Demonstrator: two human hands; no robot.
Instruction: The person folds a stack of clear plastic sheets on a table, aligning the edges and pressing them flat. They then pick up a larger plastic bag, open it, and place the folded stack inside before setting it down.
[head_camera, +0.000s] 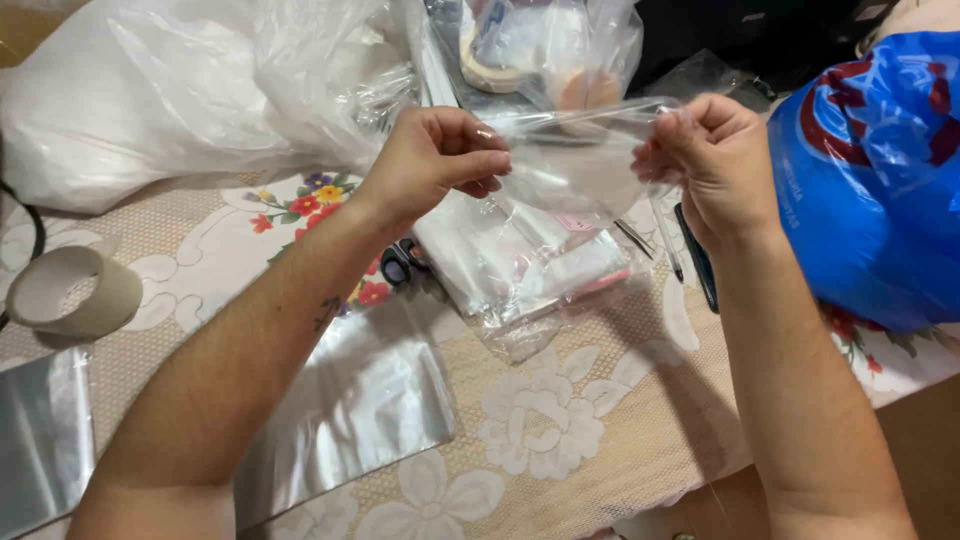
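The work surface is a table (560, 440) covered with a beige lace-pattern cloth over a floral print; its near edge runs diagonally across the lower right corner, where bare brown floor or board shows beyond it.

Both hands are raised above the middle of the table. The left hand (435, 160) and the right hand (710, 160) are apart, each pinched shut on one top corner of a small clear plastic bag (575, 165), which is stretched flat between them. The bag hangs in the air, not touching the surface.

Directly below the bag lies a stack of clear bags (520, 265) in a wrapper, with a pink strip at its right end. A pair of dark-handled scissors (400, 262) lies just beside the stack's left edge, partly hidden by the left wrist. A pen (665, 240) and a dark flat object (698, 262) lie at the stack's right, under the right wrist.

Along the far edge, a large heap of white plastic sheeting (170, 90) fills the far left corner, and a clear bag holding a roll and other items (540, 50) sits behind the hands. A blue plastic bag with red print (870, 180) occupies the right edge. A roll of beige tape (70, 290) stands near the left edge. Grey film sheets (350, 400) lie flat along the near left, one under the left forearm, another at the left corner (40, 440).

Open cloth remains only at the near centre, between the forearms.
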